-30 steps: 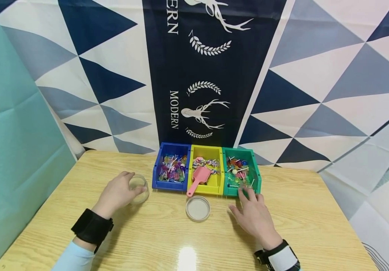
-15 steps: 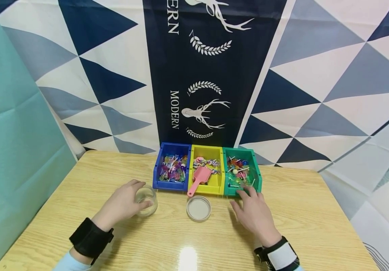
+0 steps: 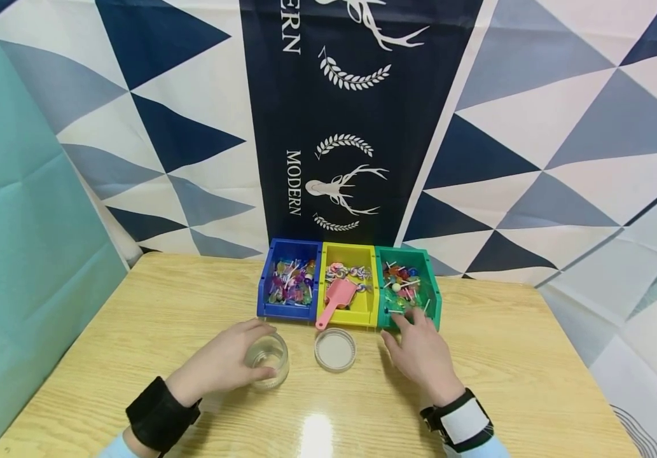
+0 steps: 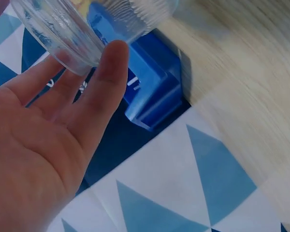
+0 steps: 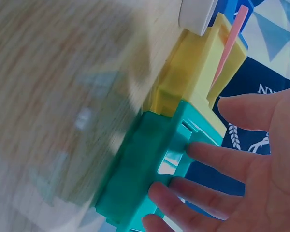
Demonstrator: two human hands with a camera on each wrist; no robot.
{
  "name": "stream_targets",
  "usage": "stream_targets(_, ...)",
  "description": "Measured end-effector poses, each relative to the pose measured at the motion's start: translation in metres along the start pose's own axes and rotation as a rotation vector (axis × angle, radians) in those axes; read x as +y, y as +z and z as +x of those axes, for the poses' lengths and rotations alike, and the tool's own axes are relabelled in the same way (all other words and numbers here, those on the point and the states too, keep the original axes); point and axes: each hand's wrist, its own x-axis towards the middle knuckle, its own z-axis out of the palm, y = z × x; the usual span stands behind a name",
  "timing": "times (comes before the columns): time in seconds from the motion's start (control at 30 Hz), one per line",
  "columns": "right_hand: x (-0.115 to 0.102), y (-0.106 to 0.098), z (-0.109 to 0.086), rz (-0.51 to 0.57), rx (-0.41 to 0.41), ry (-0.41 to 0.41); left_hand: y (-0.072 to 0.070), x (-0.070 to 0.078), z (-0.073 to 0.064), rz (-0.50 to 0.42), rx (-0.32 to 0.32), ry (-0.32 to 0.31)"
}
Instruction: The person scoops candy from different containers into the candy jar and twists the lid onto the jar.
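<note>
My left hand [image 3: 219, 359] holds a clear jar [image 3: 281, 362], its thumb and fingers spread around the jar's side. Up close in the left wrist view, the jar [image 4: 43, 24] has a thick smooth rim and ribbed wall. My right hand [image 3: 424, 356] is at the front of the green bin [image 3: 432, 280], fingers loosely bent. The right wrist view has those fingertips [image 5: 159, 191] at the bin's front wall, with nothing gripped. Lollipops [image 3: 402, 283] lie inside that bin. Between the hands, a round whitish lid [image 3: 335, 350] lies on the table.
Left of the green bin stand a yellow bin [image 3: 367, 312] and a blue bin [image 3: 288, 312], side by side, both holding candies. A pink scoop [image 3: 339, 296] leans over the yellow bin's front. A patterned cloth [image 3: 202, 152] hangs behind the wooden table [image 3: 385, 420].
My left hand has carried the jar rightward and nearer to me, toward the lid. My right hand has shifted slightly left along the green bin's front.
</note>
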Motion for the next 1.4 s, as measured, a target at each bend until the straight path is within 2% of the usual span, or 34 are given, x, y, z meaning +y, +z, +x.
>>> stream_targets(0.23, 0.000, 0.002, 0.000, -0.035, -0.023, -0.005, 0.007, 0.013, -0.001, -0.020, -0.049, 0.035)
stream_targets(0.47, -0.001, 0.003, 0.000, -0.024, -0.022, 0.003, 0.014, 0.027, 0.001, -0.012, -0.101, 0.065)
stream_targets(0.77, 0.000, 0.003, 0.002, -0.015, -0.025, 0.008, 0.026, 0.041, 0.001, 0.013, -0.141, 0.169)
stream_targets(1.0, 0.002, 0.005, 0.001, -0.013, -0.030, 0.011, 0.034, 0.052, 0.003, 0.011, -0.165, 0.207)
stream_targets(1.1, 0.002, 0.006, 0.002, -0.003, 0.002, 0.013, 0.035, 0.056, 0.003, 0.024, -0.162, 0.233)
stream_targets(1.3, -0.007, 0.007, 0.010, 0.020, 0.169, 0.007, 0.038, 0.063, 0.007, 0.031, -0.171, 0.274)
stream_targets(1.4, -0.020, 0.004, 0.016, 0.080, 0.162, 0.003, 0.040, 0.066, 0.009, 0.040, -0.183, 0.289)
